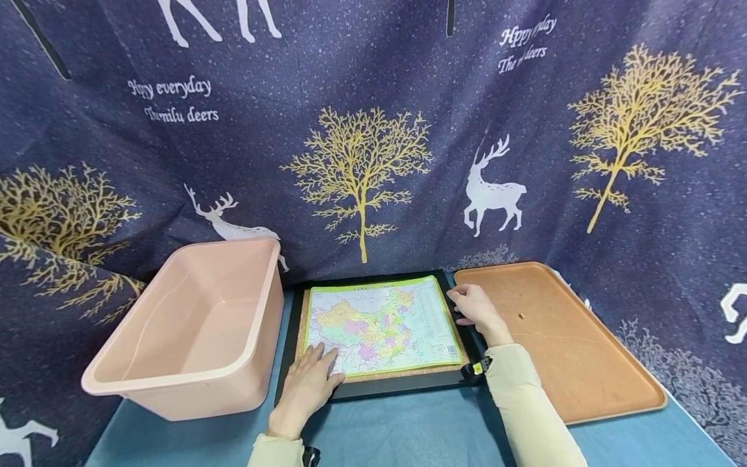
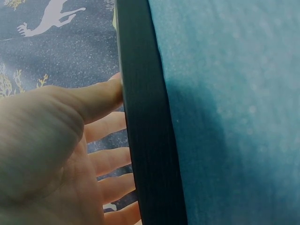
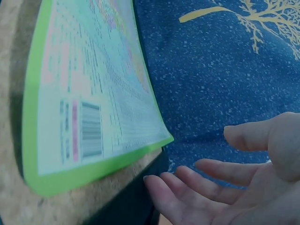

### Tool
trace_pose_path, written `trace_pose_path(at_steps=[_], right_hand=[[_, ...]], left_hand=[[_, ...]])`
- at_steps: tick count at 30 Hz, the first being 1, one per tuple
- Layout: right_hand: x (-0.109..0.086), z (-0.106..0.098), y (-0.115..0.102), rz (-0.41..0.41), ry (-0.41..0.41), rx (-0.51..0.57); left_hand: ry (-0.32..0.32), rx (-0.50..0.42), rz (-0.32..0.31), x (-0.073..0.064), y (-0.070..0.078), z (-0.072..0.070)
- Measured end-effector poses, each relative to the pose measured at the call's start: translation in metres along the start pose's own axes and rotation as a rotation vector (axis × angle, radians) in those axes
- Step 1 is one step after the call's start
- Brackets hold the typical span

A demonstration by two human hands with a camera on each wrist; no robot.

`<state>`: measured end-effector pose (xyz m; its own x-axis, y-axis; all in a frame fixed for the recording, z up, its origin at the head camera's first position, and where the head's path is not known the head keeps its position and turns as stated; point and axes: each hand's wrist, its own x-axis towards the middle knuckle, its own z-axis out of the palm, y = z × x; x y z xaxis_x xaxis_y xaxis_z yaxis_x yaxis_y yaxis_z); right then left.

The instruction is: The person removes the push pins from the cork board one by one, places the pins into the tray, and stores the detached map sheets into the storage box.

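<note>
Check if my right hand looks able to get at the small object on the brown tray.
Probably yes. The small object lies on the brown tray, to the right of your right hand. Nothing tall shows between them, and that hand appears to hold nothing.

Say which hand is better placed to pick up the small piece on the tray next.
Probably the right hand: seemingly empty, it is beside the tray and nearer the small piece. The left hand lies over the map, farther away.
</note>
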<state>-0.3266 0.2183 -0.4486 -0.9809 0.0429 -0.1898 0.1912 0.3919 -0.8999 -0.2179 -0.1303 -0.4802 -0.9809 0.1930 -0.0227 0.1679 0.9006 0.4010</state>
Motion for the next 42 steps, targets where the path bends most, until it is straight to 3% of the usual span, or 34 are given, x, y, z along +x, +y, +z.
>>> trace_pose_path(at_steps=[9,17,35,42], right_hand=[[0.009,0.019,-0.011,0.004,0.051,-0.263],[0.020,0.028,-0.016,0.027,0.009,-0.370],[0.009,0.017,0.007,-0.035,-0.024,-0.111],[0.011,0.011,0.000,-0.069,-0.068,0.023]], left_hand=[[-0.003,0.005,0.001,0.000,0.000,-0.001],[0.006,0.004,0.005,0.000,-0.001,0.000],[-0.005,0.006,0.036,-0.001,0.002,0.003],[0.009,0.020,0.023,0.000,-0.001,-0.001]])
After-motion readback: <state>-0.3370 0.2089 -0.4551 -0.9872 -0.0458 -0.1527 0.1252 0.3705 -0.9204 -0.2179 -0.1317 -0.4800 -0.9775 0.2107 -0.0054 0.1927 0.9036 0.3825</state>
